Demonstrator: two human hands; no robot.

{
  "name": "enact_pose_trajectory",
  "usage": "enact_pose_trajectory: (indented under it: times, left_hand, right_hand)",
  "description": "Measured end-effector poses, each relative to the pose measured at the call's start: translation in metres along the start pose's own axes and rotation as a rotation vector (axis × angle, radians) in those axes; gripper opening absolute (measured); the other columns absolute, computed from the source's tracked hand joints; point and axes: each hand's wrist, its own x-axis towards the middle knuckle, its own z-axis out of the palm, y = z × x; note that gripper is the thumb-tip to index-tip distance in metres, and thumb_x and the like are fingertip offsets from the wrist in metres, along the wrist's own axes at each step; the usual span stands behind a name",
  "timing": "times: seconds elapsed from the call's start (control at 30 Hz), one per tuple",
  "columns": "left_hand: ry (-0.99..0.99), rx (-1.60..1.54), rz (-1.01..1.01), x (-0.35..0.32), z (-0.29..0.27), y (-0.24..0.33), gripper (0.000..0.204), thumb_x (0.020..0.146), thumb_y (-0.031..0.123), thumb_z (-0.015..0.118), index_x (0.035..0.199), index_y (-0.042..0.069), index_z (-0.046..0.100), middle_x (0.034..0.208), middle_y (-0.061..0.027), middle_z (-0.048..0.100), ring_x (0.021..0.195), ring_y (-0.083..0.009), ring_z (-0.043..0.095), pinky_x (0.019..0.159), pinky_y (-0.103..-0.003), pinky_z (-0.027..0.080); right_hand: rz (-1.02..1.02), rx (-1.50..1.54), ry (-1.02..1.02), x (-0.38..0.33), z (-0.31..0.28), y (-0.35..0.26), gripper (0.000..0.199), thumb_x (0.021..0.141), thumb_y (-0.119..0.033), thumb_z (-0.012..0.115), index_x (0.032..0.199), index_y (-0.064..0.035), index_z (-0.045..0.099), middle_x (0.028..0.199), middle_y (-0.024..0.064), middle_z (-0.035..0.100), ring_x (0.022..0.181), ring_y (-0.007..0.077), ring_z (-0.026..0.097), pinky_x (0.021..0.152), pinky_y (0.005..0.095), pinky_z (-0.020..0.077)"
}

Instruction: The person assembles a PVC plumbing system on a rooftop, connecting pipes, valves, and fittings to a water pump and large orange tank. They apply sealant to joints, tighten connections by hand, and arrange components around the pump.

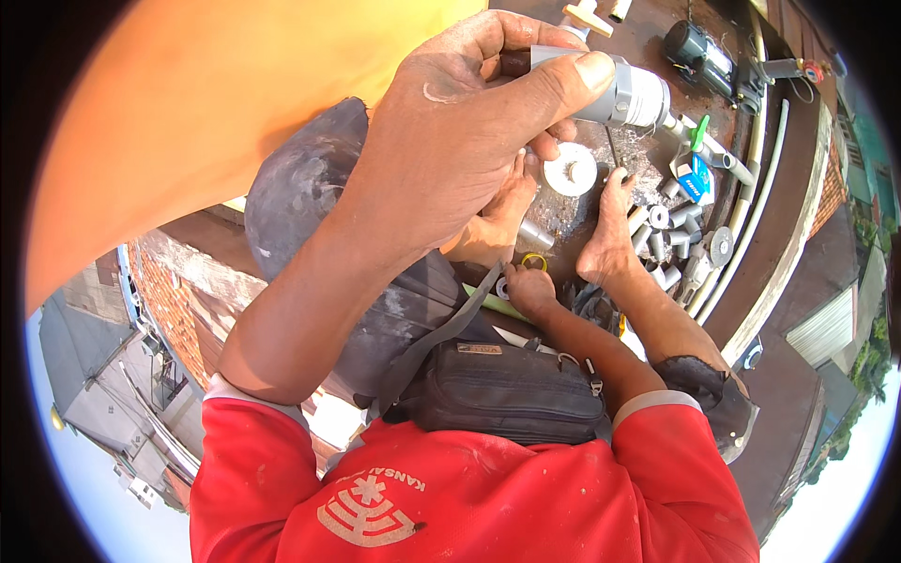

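1. I see the left hand [450,150] raised high in the view, its grip closed around a grey plastic pipe fitting [624,94] of cylinder shape.
2. The thumb lies along the top of the fitting and the fingers curl under it, so the wide collar end sticks out past the thumb tip to the right, clear of the palm.
3. From that collar a narrower grey pipe with a green valve handle [699,136] runs down and right, away from the grip.
4. The right hand [527,286] is low, well below the left hand, fingers curled shut; I cannot tell whether it has hold of anything. It is just beside a small yellow ring [534,261].
5. Two bare feet [605,235] rest on the dark rooftop surface [798,159], with a white round disc [571,169] lying between them.
6. A heap of short grey pipe couplings [666,235] lies just right of the right foot, and long white pipes [751,225] curve along the edge beyond.
7. A black waist bag [502,389] sits against the red shirt [469,497], under the right forearm.
8. A grey pump motor [699,52] sits far up, apart from the held fitting.
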Motion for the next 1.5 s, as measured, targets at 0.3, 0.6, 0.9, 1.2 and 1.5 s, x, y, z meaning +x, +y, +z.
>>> enact_pose_trajectory:
  times: [0.3,0.6,0.9,1.2,1.5]
  left_hand:
    - [0.052,0.015,-0.02,-0.013,-0.016,0.008,0.037,0.112,0.023,0.075,0.135,-0.004,0.067,0.118,-0.0098,0.074,0.096,-0.0129,0.067,0.079,-0.029,0.054]
    - [0.001,-0.005,0.045,-0.016,-0.003,0.014,0.037,0.112,0.024,0.075,0.136,-0.004,0.068,0.116,-0.0088,0.075,0.095,-0.0101,0.069,0.078,-0.026,0.056]
    - [-0.002,0.048,0.062,-0.018,0.003,0.018,0.038,0.113,0.023,0.073,0.138,-0.005,0.066,0.119,-0.0113,0.075,0.095,-0.0131,0.069,0.08,-0.028,0.057]
    - [0.103,-0.06,0.178,-0.024,0.005,0.036,0.04,0.109,0.027,0.078,0.132,-0.004,0.068,0.112,-0.0102,0.075,0.09,-0.014,0.07,0.082,-0.028,0.056]
    - [0.045,-0.021,0.051,-0.031,0.023,0.037,0.043,0.119,0.028,0.061,0.145,-0.007,0.062,0.119,-0.0137,0.069,0.094,-0.0174,0.064,0.082,-0.031,0.054]
  right_hand:
    - [0.123,0.46,0.25,-0.027,-0.098,0.005,0.03,0.091,-0.02,0.08,0.115,-0.007,0.066,0.111,0.0182,0.08,0.1,0.039,0.079,0.088,0.0502,0.062]
    - [-0.167,0.85,0.536,-0.101,-0.209,-0.029,0.037,0.102,0.008,0.069,0.137,-0.0016,0.061,0.129,0.0134,0.079,0.104,0.0164,0.08,0.086,0.0322,0.0661]
    - [0.212,0.932,0.376,-0.09,-0.168,0.002,0.021,0.099,-0.007,0.077,0.115,0.0004,0.067,0.106,0.0167,0.082,0.1,0.025,0.079,0.091,0.0393,0.0626]
    - [0.147,0.06,0.194,-0.019,-0.102,0.032,0.035,0.098,-0.017,0.069,0.131,-0.0104,0.079,0.147,0.0205,0.068,0.128,0.0379,0.072,0.107,0.0493,0.0599]
    - [0.111,0.172,-0.197,-0.01,-0.127,-0.009,0.037,0.096,-0.007,0.071,0.132,-0.0055,0.079,0.139,0.0242,0.074,0.129,0.0401,0.075,0.107,0.0519,0.0609]
